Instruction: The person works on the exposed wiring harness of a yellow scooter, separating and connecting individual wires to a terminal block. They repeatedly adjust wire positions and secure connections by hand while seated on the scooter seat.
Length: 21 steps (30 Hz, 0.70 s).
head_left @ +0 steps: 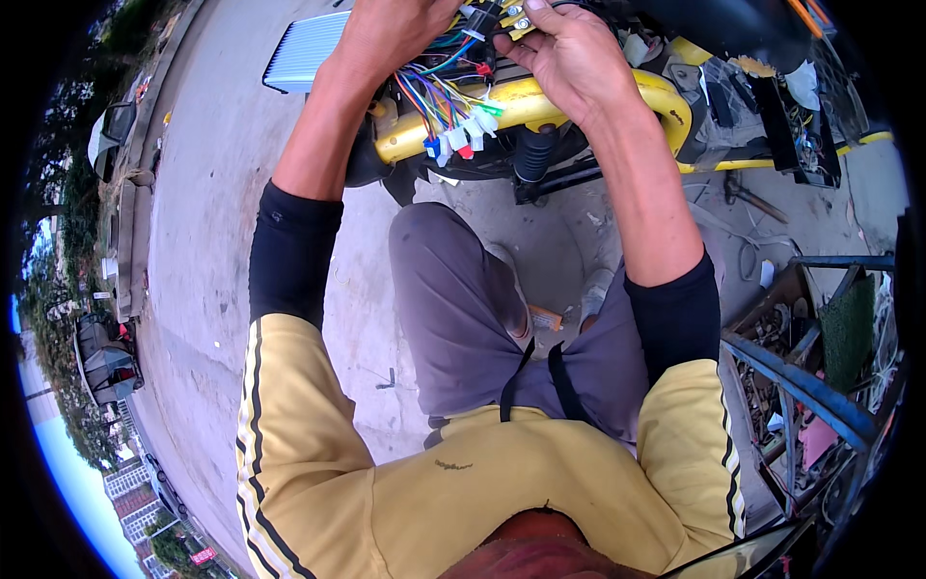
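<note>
My left hand [403, 27] is at the top edge, over a bundle of coloured wires [431, 89]; its fingertips are out of sight. Opposite it, my right hand [571, 60] has its thumb and fingers closed about a brass-coloured terminal piece [518, 17] with small bolts. A silver finned metal box [305, 52], which looks like a motor controller, lies beside my left wrist. From the bundle, white, blue and red plug connectors [465, 137] hang over a yellow tubular frame [526, 101]. Below the tube stands a black shock absorber [536, 152].
A hammer [754, 198] lies on the concrete ground to the right. Nearby stands a blue metal rack [801, 376] full of scrap parts. A small orange-brown packet [546, 318] lies between my feet. Parked vehicles [104, 357] line the far left.
</note>
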Each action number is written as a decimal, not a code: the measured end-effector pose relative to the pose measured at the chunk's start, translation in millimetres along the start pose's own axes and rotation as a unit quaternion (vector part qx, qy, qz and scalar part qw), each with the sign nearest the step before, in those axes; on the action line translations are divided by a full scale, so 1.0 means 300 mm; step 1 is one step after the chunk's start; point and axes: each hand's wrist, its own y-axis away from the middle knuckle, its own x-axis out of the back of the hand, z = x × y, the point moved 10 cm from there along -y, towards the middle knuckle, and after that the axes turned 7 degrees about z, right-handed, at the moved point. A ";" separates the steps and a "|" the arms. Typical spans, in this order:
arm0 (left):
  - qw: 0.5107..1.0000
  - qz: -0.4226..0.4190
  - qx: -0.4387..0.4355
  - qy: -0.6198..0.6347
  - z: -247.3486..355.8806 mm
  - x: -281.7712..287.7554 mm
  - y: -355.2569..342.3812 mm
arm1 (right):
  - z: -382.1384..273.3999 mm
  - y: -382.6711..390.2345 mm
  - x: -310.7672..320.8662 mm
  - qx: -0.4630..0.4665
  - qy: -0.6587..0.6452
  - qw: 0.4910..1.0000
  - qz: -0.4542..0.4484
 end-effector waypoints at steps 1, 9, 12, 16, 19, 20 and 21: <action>1.000 0.002 -0.004 0.002 -0.001 0.001 0.000 | 0.001 0.000 -0.002 -0.001 0.000 1.000 -0.001; 1.000 0.007 -0.018 -0.003 0.009 0.006 -0.003 | -0.007 0.008 -0.004 0.002 0.004 1.000 0.005; 1.000 0.007 -0.010 0.005 0.006 0.002 -0.003 | -0.003 0.003 0.001 0.001 0.001 1.000 0.007; 1.000 0.006 -0.007 -0.001 0.003 0.007 0.002 | -0.008 0.015 0.003 0.004 0.027 1.000 0.016; 0.998 0.013 -0.060 -0.023 0.027 0.015 -0.013 | -0.022 0.042 0.000 0.018 0.060 0.997 0.040; 0.998 0.011 -0.057 -0.017 0.029 0.016 -0.010 | -0.019 0.043 -0.003 0.012 0.057 0.997 0.045; 0.997 0.029 -0.073 0.002 0.013 0.016 -0.010 | -0.019 0.041 -0.004 0.008 0.056 0.997 0.044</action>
